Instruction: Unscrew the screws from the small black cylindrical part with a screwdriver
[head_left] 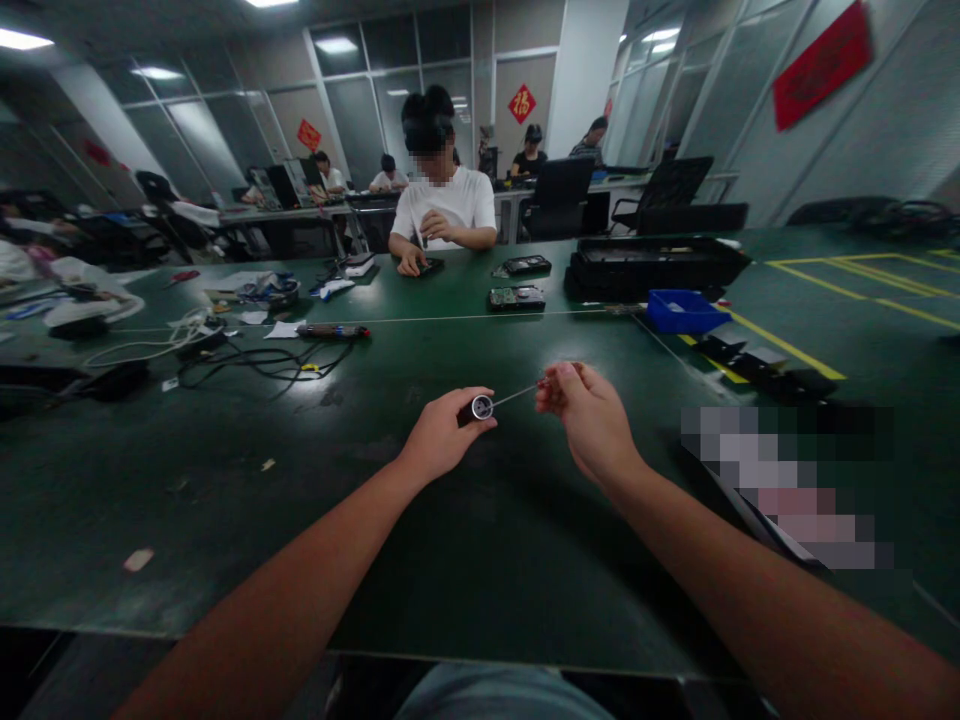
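My left hand [444,430] is closed round a small dark cylindrical handle [478,408] with a silver end, held just above the green table [390,540]. A thin metal shaft [514,396] runs from that end to the right. My right hand [586,412] pinches the far tip of the shaft between thumb and fingers. Both hands hover close together over the middle of the table, near its front half.
A blue bin [682,310] and black cases [652,265] lie right of centre. Circuit boards [516,297] lie further back. Cables [255,358] and a screwdriver [331,330] spread at left. A person in a white shirt [446,205] sits opposite; others work behind.
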